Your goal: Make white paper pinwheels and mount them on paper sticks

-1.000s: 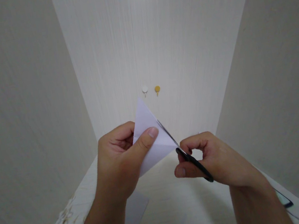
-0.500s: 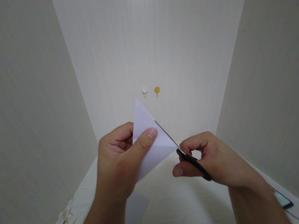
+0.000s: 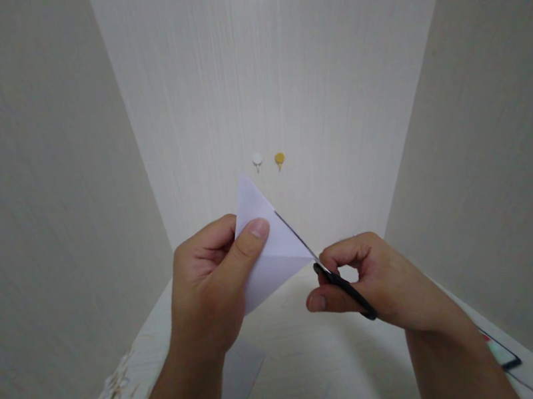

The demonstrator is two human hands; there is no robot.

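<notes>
Folded white paper point(image 3: 268, 246), smooth, matte and triangular with crisp creases, is held up above the desk point(image 3: 303, 369), pinched between thumb and curled fingers of the left hand point(image 3: 209, 283). Black-handled scissors point(image 3: 332, 277) are gripped by the closed right hand point(image 3: 381, 282); their thin metal blades are laid along the paper's right edge. A flat grey rectangular sheet point(image 3: 239, 379) is seen lying on the pale wood-grain desk below. Two small round hooks point(image 3: 268, 159), one white and one gold, are fixed to the finely ribbed back panel.
</notes>
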